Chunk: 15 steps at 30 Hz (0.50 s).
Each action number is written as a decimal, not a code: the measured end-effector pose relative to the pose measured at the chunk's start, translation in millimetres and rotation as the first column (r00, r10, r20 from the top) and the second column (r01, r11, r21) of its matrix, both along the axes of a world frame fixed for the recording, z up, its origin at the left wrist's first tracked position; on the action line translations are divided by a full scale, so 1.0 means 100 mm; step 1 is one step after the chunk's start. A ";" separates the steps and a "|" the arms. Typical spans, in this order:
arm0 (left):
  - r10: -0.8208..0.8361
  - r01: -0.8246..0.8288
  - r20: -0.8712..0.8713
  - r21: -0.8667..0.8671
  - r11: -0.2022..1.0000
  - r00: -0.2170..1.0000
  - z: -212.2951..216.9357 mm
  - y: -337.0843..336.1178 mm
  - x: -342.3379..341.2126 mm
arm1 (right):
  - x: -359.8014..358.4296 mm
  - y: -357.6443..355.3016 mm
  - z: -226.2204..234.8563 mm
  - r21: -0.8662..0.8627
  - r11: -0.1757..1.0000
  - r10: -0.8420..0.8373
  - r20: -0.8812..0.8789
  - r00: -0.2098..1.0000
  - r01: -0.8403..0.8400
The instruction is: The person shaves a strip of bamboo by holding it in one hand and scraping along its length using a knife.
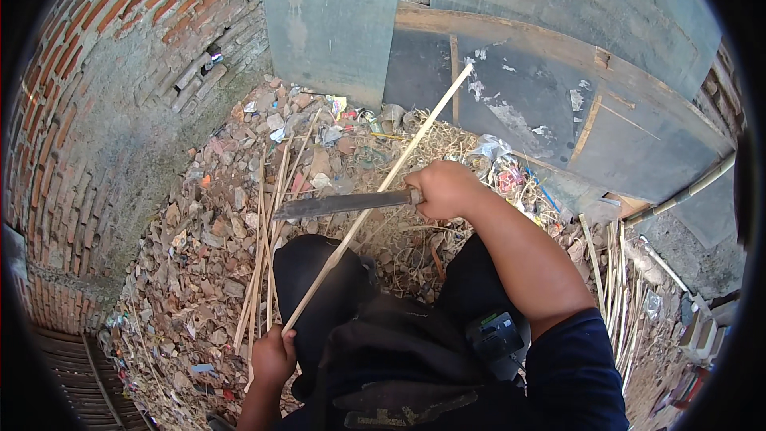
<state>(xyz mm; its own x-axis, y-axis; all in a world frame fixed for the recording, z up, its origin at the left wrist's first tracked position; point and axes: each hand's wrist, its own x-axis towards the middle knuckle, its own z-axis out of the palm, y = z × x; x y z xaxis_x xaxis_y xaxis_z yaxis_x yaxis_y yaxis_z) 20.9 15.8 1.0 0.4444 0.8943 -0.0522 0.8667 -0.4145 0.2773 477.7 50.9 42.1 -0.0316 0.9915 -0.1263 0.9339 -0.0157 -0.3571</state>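
As your left hand [274, 357] grips the lower end of a long, pale wooden stick [401, 166] slanting over your black-trousered left knee [295, 271], your right hand [447, 190] clasps a dark, flat-bladed machete [335, 206] beyond that knee.

left grip [274, 355] clenched, low | right grip [445, 190] clenched, farther forward

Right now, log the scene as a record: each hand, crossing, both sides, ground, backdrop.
left hand: grips lower end of long pale wooden strip
right hand: grips handle of long dark metal blade
crossing: blade crosses strip in view; contact unclear
left side: thin pale brown sticks; red brick wall
right side: thin straw-coloured sticks
ground: brown stony rubble
backdrop: grey-green flat panels
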 end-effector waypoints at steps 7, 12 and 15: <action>-0.009 0.013 0.062 -0.056 0.998 0.998 0.05 0.06 0.06 | 0.38 0.14 -0.37 -0.027 0.965 -0.263 -0.184 0.947 0.263; -0.026 0.035 0.089 -0.104 0.994 0.996 0.04 0.05 -0.01 | -0.05 0.04 -0.07 -0.044 0.998 -0.044 -0.004 0.999 0.044; 0.001 0.000 -0.024 0.038 0.999 1.000 -0.10 -0.01 -0.04 | -0.01 0.01 0.02 -0.021 1.000 0.023 0.047 0.999 -0.022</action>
<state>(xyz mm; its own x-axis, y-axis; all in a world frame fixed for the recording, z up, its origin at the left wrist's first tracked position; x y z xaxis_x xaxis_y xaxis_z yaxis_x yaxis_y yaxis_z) 16.9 15.2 -9.2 0.4430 0.8961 -0.0289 0.8731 -0.4238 0.2409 476.7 52.4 44.3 -0.0469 0.9879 -0.1481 0.9501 -0.0016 -0.3121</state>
